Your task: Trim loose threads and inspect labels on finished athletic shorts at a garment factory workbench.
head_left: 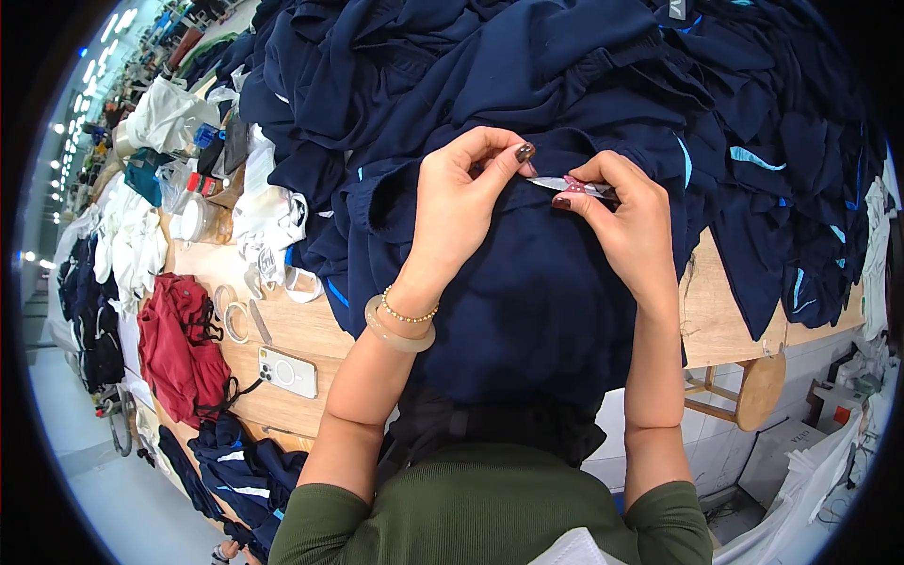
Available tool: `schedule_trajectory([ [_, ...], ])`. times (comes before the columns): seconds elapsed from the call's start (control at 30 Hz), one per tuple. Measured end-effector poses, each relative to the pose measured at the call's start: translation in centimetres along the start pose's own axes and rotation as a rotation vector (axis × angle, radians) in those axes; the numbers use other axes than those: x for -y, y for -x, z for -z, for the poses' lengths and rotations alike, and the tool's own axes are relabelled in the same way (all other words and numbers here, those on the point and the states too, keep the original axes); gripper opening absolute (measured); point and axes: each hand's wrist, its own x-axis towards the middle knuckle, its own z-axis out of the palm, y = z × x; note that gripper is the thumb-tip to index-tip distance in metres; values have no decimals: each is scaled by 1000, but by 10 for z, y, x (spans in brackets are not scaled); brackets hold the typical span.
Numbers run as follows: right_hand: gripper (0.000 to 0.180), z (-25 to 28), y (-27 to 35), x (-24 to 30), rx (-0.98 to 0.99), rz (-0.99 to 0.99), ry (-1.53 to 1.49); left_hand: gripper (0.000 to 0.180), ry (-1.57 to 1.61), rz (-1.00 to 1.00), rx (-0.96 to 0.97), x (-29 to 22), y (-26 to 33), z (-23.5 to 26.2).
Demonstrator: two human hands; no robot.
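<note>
A wooden worktable (pixel 716 320) is being buried under a heap of navy garments (pixel 584 66). At its near edge a navy garment (pixel 527 301) is being held up over the lap, a small tag (pixel 565 185) at its waistband being pinched by the right hand (pixel 626 221) — fingers closed on it. The fabric beside the tag is being gripped by the left hand (pixel 461 202), thumb and forefinger closed. Farther left, a white phone (pixel 287 372) and a red cloth (pixel 179 344) are lying on the table.

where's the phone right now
In the head view the white phone lies flat on the wooden table at the person's left, between the red garment and the left forearm.
</note>
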Motion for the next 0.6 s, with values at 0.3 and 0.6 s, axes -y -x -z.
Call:
schedule_trajectory([
  [0.3,20,12,5,-16,-127,-158,-283,45,-997,-485,29,-4,36,8],
  [0.6,25,10,5,-19,-138,-3,-153,21,-607,-567,74,5,42,27],
])
